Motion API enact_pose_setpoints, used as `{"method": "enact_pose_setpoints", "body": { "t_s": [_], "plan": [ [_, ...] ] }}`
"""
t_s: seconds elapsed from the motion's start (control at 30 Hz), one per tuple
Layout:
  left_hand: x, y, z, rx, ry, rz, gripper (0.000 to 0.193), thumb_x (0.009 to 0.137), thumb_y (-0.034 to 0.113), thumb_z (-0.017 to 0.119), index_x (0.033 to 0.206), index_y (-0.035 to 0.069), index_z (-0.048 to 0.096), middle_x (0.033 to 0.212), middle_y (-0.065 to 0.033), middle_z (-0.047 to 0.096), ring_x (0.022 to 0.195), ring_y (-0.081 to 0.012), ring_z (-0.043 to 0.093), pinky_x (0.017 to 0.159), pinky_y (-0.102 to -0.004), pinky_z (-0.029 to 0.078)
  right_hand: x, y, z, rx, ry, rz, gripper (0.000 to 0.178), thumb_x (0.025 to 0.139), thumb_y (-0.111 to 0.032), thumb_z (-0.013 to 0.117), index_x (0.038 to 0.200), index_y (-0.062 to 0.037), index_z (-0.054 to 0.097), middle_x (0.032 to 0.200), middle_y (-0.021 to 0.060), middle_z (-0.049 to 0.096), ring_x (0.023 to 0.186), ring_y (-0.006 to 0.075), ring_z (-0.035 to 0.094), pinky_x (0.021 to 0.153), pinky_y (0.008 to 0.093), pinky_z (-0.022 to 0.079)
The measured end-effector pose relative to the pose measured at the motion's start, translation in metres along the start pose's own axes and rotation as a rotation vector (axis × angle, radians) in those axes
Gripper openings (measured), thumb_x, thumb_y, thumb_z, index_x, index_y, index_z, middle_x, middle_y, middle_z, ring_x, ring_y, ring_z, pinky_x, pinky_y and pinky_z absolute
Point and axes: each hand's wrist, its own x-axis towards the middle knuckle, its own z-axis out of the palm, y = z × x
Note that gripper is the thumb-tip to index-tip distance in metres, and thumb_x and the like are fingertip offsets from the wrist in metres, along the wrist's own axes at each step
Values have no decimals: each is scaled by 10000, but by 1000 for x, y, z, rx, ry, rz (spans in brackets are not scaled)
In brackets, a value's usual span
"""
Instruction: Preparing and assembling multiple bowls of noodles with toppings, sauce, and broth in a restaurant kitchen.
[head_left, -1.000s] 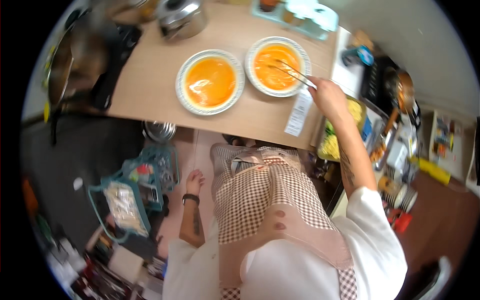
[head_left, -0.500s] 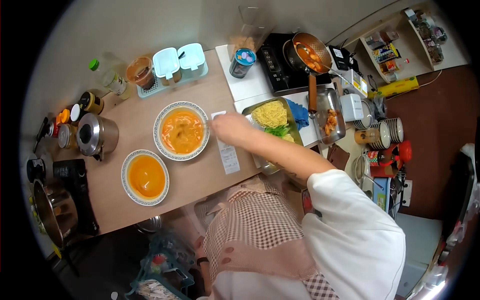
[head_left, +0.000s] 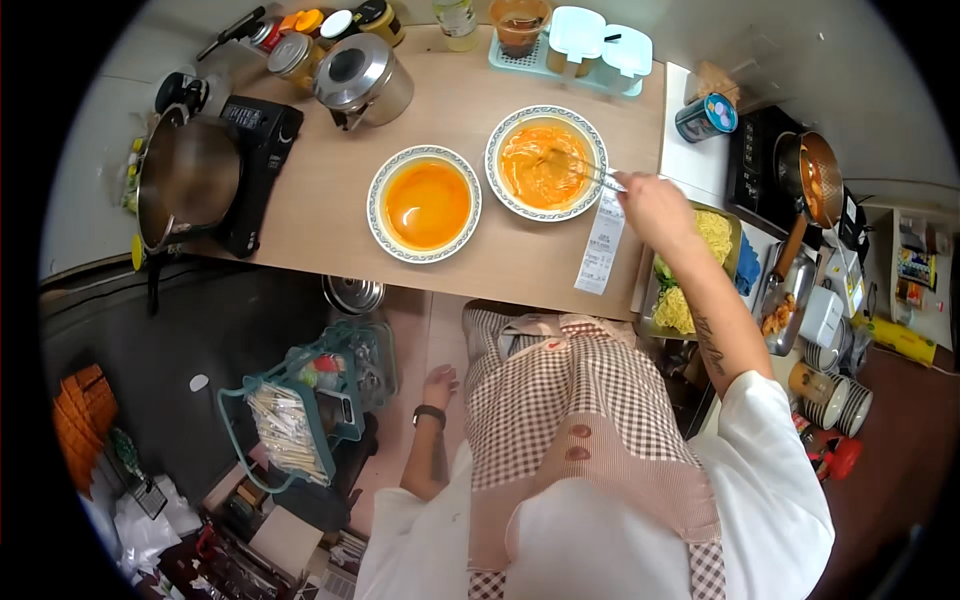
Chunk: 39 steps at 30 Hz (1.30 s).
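Note:
My right hand (head_left: 655,208) is closed around the handle of a thin metal utensil (head_left: 598,176), whose head is blurred in the orange liquid. This liquid fills a patterned-rim bowl (head_left: 496,187) on the table, with paler, thicker swirls in its middle. To its left, a second bowl (head_left: 374,222) of the same pattern holds smooth orange broth (head_left: 428,206). A printed paper slip (head_left: 601,250) lies beneath my right wrist's left side. Down by my apron, my left hand (head_left: 440,385) hangs below the table edge, holding nothing, its fingers loosely apart.
Noodles and greens fill a metal tray (head_left: 738,240) at the right. A pan (head_left: 822,185) sits on the far-right cooker. A lidded pot (head_left: 365,80), jars and a large pot (head_left: 190,180) stand left. A teal basket (head_left: 290,430) of chopsticks is below the table.
The view has swung left, so the table and bowls sit further right and higher. My right hand still holds the utensil at the same bowl. My left hand now shows clearly.

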Motion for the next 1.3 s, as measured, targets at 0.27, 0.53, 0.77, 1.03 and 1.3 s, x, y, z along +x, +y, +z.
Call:
{"method": "enact_pose_setpoints", "body": {
  "t_s": [0.27, 0.53, 0.77, 1.03, 1.3],
  "plan": [
    [-4, -17, 9, 29, 37, 19, 376, 936, 200, 621, 1284, 63, 586, 1045, -79, 658, 835, -202, 659, 689, -323, 535, 5, 1, -7, -34, -52, -5, 281, 886, -201, 633, 1130, -76, 693, 931, 191, 708, 869, 371, 680, 798, 467, 543],
    [-11, -28, 12, -39, 32, 64, 380, 930, 195, 625, 1291, 83, 586, 1073, -70, 656, 841, -192, 651, 708, -320, 523, 0, -1, -18, -75, -96, 17, 271, 871, -201, 648, 1109, -80, 700, 907, 202, 704, 862, 376, 675, 780, 474, 539],
    [-10, -43, 2, -65, 70, 18, 338, 935, 184, 616, 1258, 88, 590, 1039, -59, 657, 787, -179, 648, 659, -295, 513, -4, -12, -21, -75, -117, -7, 204, 920, -163, 550, 1006, -43, 690, 887, 208, 698, 859, 373, 681, 767, 486, 543],
    [-22, -18, 6, -49, 83, 51, 336, 938, 197, 629, 1251, 82, 600, 1010, -48, 652, 802, -173, 640, 691, -293, 515, -30, -22, -30, 42, -1, -116, 214, 924, -158, 536, 1019, -42, 689, 863, 204, 694, 793, 389, 678, 740, 489, 546],
    [-18, -29, 6, -86, 98, 38, 378, 940, 222, 626, 1283, 66, 589, 1054, -62, 654, 845, -182, 654, 706, -301, 519, -39, -34, -21, 105, -44, -105, 244, 911, -168, 539, 1062, -37, 680, 853, 216, 684, 811, 397, 668, 757, 494, 539]
  ]
}}
